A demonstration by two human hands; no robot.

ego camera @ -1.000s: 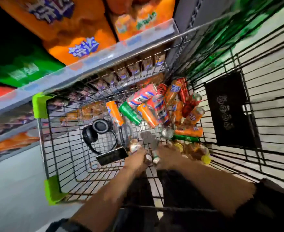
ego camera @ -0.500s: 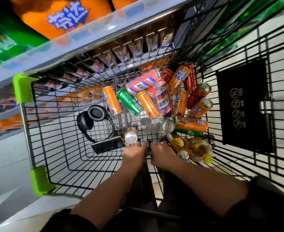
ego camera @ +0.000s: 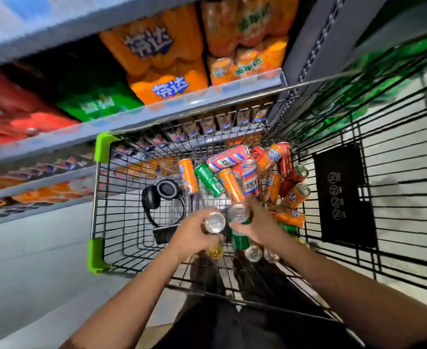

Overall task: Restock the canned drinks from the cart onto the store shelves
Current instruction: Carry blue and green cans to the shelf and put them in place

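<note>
I look down into a black wire cart with lime green corner guards. Several cans, orange, green, red and striped, lie piled at its far right. My left hand grips one can upright, its silver top facing me. Just to the right, my right hand grips a green can the same way. Both cans are lifted above the cart floor and sit close together. Store shelves run along the cart's far side.
Black headphones and a dark phone-like item lie on the cart floor left of my hands. More cans stand below my hands. Orange, green and red drink packs fill the upper shelf; small cans line the lower one.
Both hands were low on the cart floor among the cans. Now each has closed round a can and lifted it. The view has tilted up toward the shelves.
</note>
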